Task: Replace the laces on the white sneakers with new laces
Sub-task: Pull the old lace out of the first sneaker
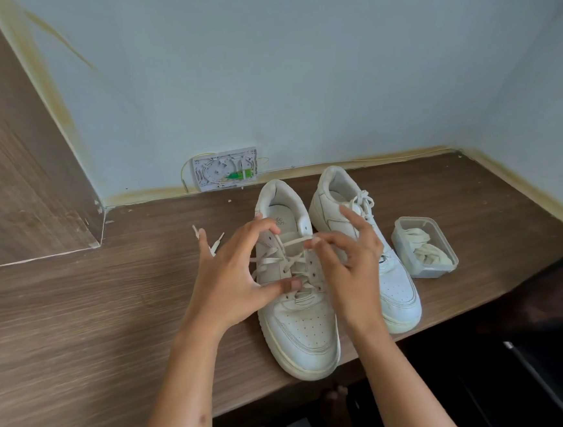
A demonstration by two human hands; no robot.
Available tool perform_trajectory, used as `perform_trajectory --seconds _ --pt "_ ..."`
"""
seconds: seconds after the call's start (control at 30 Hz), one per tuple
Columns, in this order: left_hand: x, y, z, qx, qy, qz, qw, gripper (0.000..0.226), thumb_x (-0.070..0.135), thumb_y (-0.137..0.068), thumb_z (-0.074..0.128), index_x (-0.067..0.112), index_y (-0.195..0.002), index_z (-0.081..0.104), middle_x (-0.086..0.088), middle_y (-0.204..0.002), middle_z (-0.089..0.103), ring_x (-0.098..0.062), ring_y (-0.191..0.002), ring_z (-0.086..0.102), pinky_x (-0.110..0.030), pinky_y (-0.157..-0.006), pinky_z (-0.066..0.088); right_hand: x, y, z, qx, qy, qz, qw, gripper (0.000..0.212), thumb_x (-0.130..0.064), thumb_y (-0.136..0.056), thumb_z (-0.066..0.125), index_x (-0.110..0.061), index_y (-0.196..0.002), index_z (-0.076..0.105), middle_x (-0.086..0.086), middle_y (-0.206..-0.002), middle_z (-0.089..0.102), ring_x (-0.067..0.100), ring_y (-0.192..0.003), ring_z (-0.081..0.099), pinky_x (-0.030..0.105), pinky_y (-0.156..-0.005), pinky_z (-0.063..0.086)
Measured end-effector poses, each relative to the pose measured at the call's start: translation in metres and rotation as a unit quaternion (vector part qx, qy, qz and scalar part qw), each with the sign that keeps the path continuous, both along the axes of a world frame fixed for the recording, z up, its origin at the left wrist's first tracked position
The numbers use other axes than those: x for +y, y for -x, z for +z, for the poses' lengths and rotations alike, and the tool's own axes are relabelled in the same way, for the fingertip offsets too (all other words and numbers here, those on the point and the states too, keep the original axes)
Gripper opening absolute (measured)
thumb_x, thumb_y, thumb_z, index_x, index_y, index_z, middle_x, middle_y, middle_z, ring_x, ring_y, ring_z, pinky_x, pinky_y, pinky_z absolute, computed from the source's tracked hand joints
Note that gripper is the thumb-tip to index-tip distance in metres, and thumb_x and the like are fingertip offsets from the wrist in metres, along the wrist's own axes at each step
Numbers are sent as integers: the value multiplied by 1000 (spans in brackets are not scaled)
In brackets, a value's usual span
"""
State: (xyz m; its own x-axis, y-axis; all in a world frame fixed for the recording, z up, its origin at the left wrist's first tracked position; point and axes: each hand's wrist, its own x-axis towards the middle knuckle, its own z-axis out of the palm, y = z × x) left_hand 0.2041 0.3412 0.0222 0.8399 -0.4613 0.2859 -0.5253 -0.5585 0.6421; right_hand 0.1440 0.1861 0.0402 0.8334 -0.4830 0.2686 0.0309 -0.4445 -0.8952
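Note:
Two white sneakers stand on the wooden desk, toes toward me. The near left sneaker (301,329) has loosened cream laces (290,263) crossing its eyelets. My left hand (235,281) hovers over its left side, fingers spread, thumb touching the lower lacing. My right hand (348,262) pinches a lace strand near the top eyelets between thumb and forefinger. The right sneaker (397,291) stays laced and partly hidden behind my right hand. Two lace ends (218,243) trail on the desk beyond my left hand.
A clear plastic tub (443,237) with pale laces inside sits right of the shoes. A white wall box (226,168) with a green part and thin wires sits at the back. The desk edge (450,318) runs near the toes; bare feet show below.

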Motion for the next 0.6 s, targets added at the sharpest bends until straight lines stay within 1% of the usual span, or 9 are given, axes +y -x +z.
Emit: perform_trajectory --seconds 0.07,0.13,0.2,0.23,0.3,0.37,0.43,0.53,0.6 --pt "-1 0 0 14 0 -11 1000 73 80 -59 66 51 -120 38 49 -132 23 38 -113 19 -52 -119 -13 0 6 2 4 -71 -33 997 16 -35 -83 58 -34 -80 73 -20 -141 38 3 -138 18 31 -110 23" --pt "-3 0 0 24 6 -15 1000 73 79 -59 67 51 -120 37 42 -140 28 35 -116 21 -52 -119 -12 1 8 2 -6 -51 -38 998 13 -29 -89 62 -38 -92 71 -17 -144 36 7 -138 20 35 -111 25" --pt "-3 1 0 28 12 -16 999 73 79 -60 67 51 -120 37 37 -145 29 34 -117 23 -50 -119 -13 0 7 0 -40 76 -20 996 18 -30 -94 58 -41 -106 66 -13 -151 28 13 -140 16 29 -108 24" --pt "-2 2 1 28 16 -19 999 74 78 -60 67 51 -121 37 42 -143 28 34 -119 23 -49 -118 -14 -1 6 -1 -43 154 -5 987 19 -34 -95 56 -40 -110 66 -10 -154 24 16 -142 13 29 -110 22" --pt "-2 3 1 27 27 -27 999 74 77 -59 66 51 -123 38 56 -132 24 30 -126 21 -50 -118 -13 -2 2 -8 -11 271 22 962 21 -38 -98 53 -36 -112 68 -4 -159 19 27 -146 8 39 -115 18" --pt "-2 3 1 27 32 -26 999 74 75 -59 66 51 -123 38 56 -130 24 28 -128 23 -53 -118 -11 2 -1 -17 27 309 38 950 19 -36 -100 51 -32 -109 68 3 -159 21 34 -146 7 52 -116 19" --pt "-2 3 1 24 27 -19 999 74 76 -59 67 52 -123 38 49 -134 27 31 -123 26 -54 -118 -10 5 -5 -21 19 294 35 955 13 -28 -98 57 -26 -97 70 5 -156 29 34 -144 12 52 -114 23" --pt "-1 1 0 22 16 -12 1000 76 78 -59 69 52 -123 38 44 -139 29 33 -120 24 -52 -118 -11 -3 -7 -15 -57 191 -52 979 20 -9 -92 60 -24 -84 69 1 -143 40 22 -132 25 30 -108 21" --pt "0 1 0 21 8 -14 1000 75 77 -60 70 52 -124 38 44 -140 26 34 -119 19 -51 -118 -13 -14 -5 -11 -99 97 -131 982 23 -8 -95 58 -26 -84 68 -1 -135 41 18 -123 30 27 -102 28"
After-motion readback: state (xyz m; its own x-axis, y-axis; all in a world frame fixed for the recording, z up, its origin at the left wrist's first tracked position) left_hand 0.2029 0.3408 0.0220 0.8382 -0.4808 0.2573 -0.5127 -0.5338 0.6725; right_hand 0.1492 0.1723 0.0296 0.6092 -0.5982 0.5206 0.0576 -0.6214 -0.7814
